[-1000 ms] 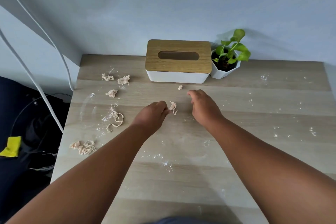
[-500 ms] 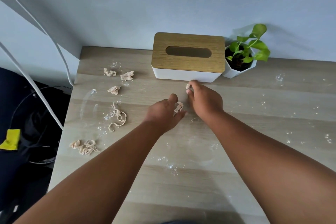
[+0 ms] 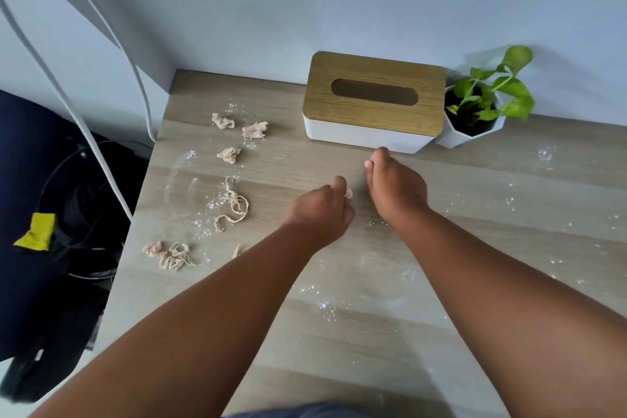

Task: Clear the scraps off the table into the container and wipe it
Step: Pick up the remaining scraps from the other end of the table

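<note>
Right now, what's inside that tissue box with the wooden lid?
Through the slot in the tissue box only darkness shows. No tissue sticks out, and the wooden lid covers the rest, so its contents cannot be told.

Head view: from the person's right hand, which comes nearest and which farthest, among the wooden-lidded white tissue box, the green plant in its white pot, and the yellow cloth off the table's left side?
From the right hand:
1. Wooden-lidded white tissue box, just beyond the fingertips, at the back.
2. Green plant in its white pot, back right, beside the box.
3. Yellow cloth, far left, off the table.
</note>
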A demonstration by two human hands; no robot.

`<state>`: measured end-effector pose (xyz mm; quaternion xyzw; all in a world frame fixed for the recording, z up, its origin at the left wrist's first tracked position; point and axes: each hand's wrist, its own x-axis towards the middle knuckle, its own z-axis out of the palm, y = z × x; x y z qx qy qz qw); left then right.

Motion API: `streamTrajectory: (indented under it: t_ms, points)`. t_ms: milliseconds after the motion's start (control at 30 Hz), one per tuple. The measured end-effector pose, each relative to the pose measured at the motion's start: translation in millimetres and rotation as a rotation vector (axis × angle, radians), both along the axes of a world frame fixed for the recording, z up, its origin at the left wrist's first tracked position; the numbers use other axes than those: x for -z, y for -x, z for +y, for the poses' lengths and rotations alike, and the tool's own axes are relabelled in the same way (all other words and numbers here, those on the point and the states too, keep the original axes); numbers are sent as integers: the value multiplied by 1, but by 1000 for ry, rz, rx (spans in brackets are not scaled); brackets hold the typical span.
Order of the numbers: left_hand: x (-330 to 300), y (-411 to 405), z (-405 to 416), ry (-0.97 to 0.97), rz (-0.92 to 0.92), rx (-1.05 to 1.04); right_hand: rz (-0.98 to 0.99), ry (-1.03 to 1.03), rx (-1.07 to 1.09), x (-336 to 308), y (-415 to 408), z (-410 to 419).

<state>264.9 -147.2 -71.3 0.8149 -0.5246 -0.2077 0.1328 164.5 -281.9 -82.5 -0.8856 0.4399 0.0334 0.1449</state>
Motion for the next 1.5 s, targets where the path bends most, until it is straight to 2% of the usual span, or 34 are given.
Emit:
streamTrajectory:
  t_ms: [200,400,667,833,1133,1267,1500]
  points:
    - [-13,9,6,-30,54,-3,24,44,-27,-7,18,16]
    - [-27,22,19,-10,59,3,-88,-120,-5,-22,45,32]
    - [-46,44,39,-65,76,-86,-220,-270,-107,-46,87,66]
    - [-59,63,55,-47,64,-179,-294,-316,-187,-56,103,84]
    - [-70,91,90,22,32,-353,-249,-279,-245,-61,130,86]
    - [-71,90,118,-15,10,-427,-226,-243,-245,-57,136,85]
    - [-76,63,192,-25,27,-736,-226,-292,-253,-60,114,97]
